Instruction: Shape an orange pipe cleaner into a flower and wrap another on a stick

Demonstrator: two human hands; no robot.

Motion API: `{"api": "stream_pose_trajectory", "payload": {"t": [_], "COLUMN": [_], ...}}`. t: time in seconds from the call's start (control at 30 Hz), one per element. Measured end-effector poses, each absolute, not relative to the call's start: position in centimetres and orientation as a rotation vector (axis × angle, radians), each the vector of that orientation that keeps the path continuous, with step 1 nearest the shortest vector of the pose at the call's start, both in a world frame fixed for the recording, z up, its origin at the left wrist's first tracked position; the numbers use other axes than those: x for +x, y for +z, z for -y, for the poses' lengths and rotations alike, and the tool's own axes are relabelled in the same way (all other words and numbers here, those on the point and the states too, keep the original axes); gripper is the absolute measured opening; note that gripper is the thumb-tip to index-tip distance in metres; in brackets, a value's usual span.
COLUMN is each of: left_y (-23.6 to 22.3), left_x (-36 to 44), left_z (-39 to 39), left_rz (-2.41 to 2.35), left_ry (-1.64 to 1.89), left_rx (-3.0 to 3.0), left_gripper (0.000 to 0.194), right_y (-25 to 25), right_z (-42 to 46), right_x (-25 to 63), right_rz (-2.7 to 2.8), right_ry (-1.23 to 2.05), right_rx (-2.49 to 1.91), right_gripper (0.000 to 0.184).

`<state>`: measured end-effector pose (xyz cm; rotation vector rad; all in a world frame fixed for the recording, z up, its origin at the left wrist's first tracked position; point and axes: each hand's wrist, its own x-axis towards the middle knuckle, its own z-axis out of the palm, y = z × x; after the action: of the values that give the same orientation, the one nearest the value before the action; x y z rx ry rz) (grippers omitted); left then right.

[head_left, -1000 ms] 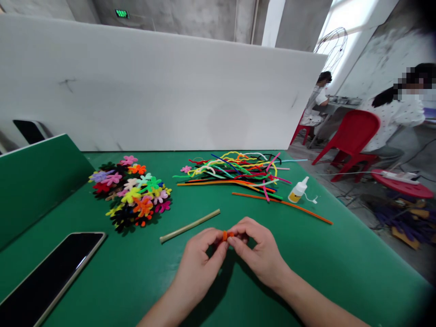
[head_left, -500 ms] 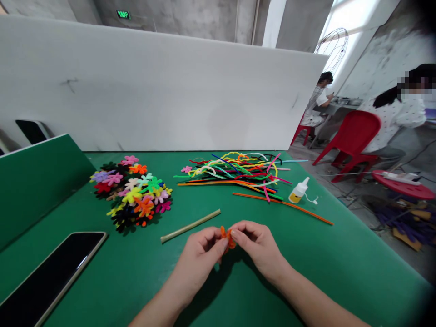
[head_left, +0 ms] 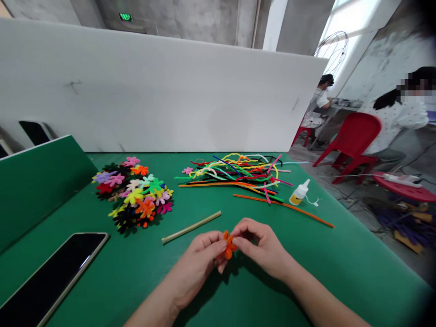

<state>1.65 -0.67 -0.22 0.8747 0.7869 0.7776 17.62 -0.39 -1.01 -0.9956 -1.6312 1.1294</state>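
Between my hands is an orange pipe-cleaner flower (head_left: 228,252), its fuzzy petals facing up. My left hand (head_left: 203,255) pinches it from the left, some fingers hidden beneath it. From the other side my right hand (head_left: 261,247) grips a petal between thumb and forefinger. Just beyond my left hand lies a thin, pale green stick (head_left: 191,227). A loose orange pipe cleaner (head_left: 303,211) rests past my right hand, close to a white glue bottle (head_left: 299,194) with a yellow label and its cap off.
Colourful pipe-cleaner flowers (head_left: 136,195) are heaped at the left, and mixed pipe cleaners (head_left: 238,170) lie at the back. A phone (head_left: 51,277) occupies the near left. A white partition (head_left: 170,95) bounds the green table (head_left: 143,286). Two people sit beyond, by a red chair (head_left: 357,136).
The orange flower has turned in my fingers, so its petals now show spread towards me. Both hands stay close together, and the view has shifted slightly.
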Motion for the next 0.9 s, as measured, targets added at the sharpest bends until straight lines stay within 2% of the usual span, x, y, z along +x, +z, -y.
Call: {"api": "stream_pose_trajectory", "payload": {"t": [0.13, 0.33, 0.6, 0.73, 0.9], "left_y": [-0.4, -0.2, 0.0, 0.5, 0.4], "left_x": [1.7, 1.7, 1.3, 1.6, 1.9], "left_z": [0.7, 0.7, 0.4, 0.5, 0.8], "left_rz": [-0.747, -0.758, -0.912, -0.968, -1.075], "left_ry": [0.758, 0.755, 0.707, 0.698, 0.816], "left_rx": [0.837, 0.836, 1.16, 1.35, 1.753], "left_gripper": [0.014, 0.015, 0.02, 0.021, 0.015], "right_y": [-0.6, -0.8, -0.3, -0.5, -1.1], "right_z": [0.6, 0.9, 0.7, 0.9, 1.0], "right_x": [17.8, 17.7, 18.3, 17.9, 17.1], "right_rz": [1.847, 1.886, 2.123, 2.079, 1.846], "right_ry": [0.983, 0.771, 0.623, 0.666, 0.888], "right_rx": [-0.952, -0.924, -0.925, -0.976, -1.12], "right_gripper": [0.006, 0.009, 0.006, 0.009, 0.011]}}
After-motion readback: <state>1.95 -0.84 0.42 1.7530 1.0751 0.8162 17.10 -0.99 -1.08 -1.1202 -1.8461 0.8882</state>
